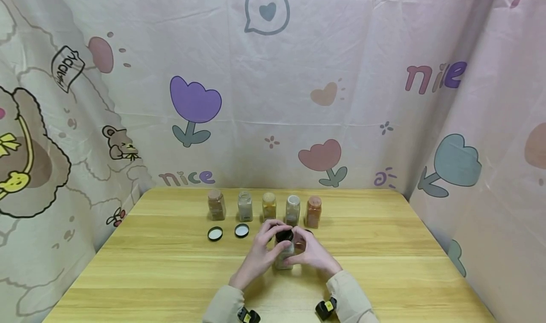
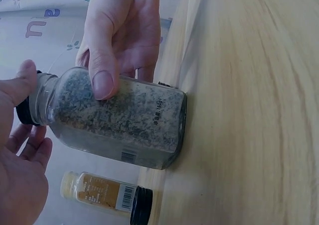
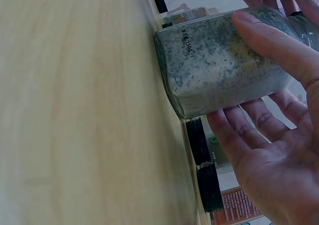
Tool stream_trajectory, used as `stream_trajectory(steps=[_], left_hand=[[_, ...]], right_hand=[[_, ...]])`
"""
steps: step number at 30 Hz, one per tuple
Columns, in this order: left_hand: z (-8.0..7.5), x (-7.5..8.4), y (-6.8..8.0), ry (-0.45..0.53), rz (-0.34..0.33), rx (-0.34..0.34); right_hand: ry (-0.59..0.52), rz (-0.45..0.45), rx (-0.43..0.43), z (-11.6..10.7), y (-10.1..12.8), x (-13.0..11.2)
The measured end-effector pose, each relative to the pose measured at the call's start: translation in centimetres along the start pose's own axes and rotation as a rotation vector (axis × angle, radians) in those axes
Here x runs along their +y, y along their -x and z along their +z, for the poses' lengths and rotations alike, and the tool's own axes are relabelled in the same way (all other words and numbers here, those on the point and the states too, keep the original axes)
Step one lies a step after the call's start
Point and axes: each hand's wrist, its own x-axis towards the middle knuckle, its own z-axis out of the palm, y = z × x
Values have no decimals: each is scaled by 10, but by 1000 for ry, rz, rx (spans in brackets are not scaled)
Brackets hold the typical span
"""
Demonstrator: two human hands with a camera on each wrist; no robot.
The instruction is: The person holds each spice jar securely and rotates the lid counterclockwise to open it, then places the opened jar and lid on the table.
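A square clear spice jar (image 2: 117,118) filled with grey-green flakes stands upright on the table, between both hands in the head view. My left hand (image 1: 261,249) grips the black lid (image 1: 284,235) on its neck, thumb on one side and fingers on the other. My right hand (image 1: 314,253) holds the jar body, its thumb (image 3: 266,41) pressed along one face and fingers around the opposite face. In the left wrist view the right hand (image 2: 124,31) is seen beyond the jar. Printed text and a barcode show on the glass.
Behind the hands stands a row of lidless jars: brown (image 1: 216,207), pale grey (image 1: 245,207), yellow (image 1: 269,207), white-topped (image 1: 293,210) and orange-red (image 1: 313,213). Black lids lie before them, including the leftmost lid (image 1: 215,234) and its neighbouring lid (image 1: 241,230). A printed curtain (image 1: 264,76) hangs behind the table.
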Motion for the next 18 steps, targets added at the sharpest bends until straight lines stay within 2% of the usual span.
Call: stream_trajectory(steps=[5, 14, 18], left_hand=[[-1, 0, 0, 5, -30, 24], [-3, 3, -1, -43, -47, 46], [-3, 2, -1, -25, -54, 56]], right_hand=[[-5, 9, 2, 0, -1, 0], [-19, 51, -9, 0, -2, 2], [-23, 31, -14, 0, -2, 4]])
